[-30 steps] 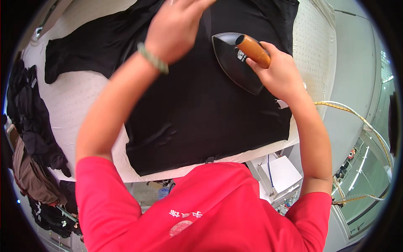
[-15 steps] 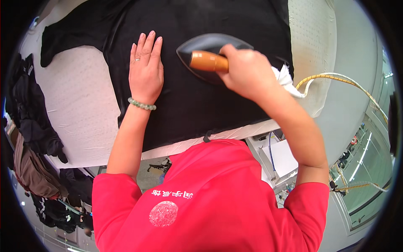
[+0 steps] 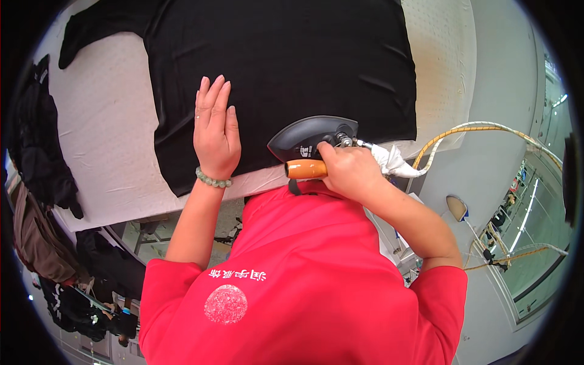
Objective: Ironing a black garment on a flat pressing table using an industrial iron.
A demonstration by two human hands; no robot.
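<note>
Right hand (image 3: 348,171) grip closed on iron (image 3: 313,141) by its orange handle, at desk (image 3: 109,152) near edge; likely heavy, rigid. Left hand (image 3: 215,131) flat, open on soft black shirt (image 3: 286,61).

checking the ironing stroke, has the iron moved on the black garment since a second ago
Yes. The iron, held by the right hand, has come toward the person, from the middle of the black garment to its near hem at the edge of the white ironing table.

A garment (image 3: 286,67) lies on the ironing table (image 3: 103,152), the iron (image 3: 313,139) on its near edge.
</note>
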